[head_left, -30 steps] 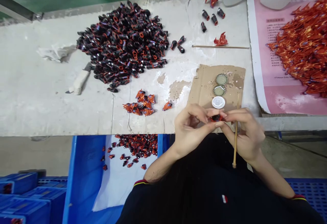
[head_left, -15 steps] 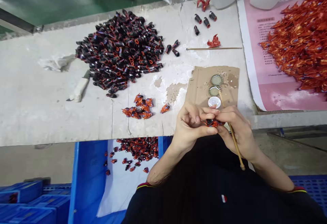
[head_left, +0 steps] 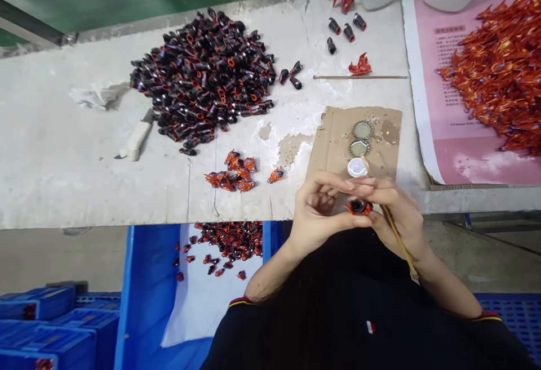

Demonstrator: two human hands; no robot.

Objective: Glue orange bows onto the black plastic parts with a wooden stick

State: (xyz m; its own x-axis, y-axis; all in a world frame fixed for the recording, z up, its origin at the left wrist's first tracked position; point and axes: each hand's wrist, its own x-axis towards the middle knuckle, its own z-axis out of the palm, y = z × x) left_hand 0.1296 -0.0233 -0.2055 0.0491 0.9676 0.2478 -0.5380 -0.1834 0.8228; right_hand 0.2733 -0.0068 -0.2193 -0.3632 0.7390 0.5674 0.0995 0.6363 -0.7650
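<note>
Between my two hands is a small red-and-black figurine part [head_left: 359, 206], a black piece ringed by spiky red. My left hand [head_left: 323, 204] pinches it from the left, thumb below and fingers above. From the right, my right hand [head_left: 395, 215] closes on the same part and also keeps a thin wooden stick [head_left: 399, 237] lying across its palm. The stick's upper tip is near a white cap [head_left: 357, 167] on a piece of cardboard [head_left: 327, 139]. Two metal bottle caps [head_left: 362, 130] sit above the white cap.
A heap of black parts [head_left: 211, 77] lies left on the table, with a knife [head_left: 137, 138] beside it. Several red-orange pieces [head_left: 240, 174] rest nearer the edge. Orange parts [head_left: 507, 77] cover a pink sheet at right. A blue crate [head_left: 146, 280] with assembled pieces stands below.
The part between my fingers has turned, so its black opening faces me more. My fingertips have come together above it. The whole view has shifted slightly.
</note>
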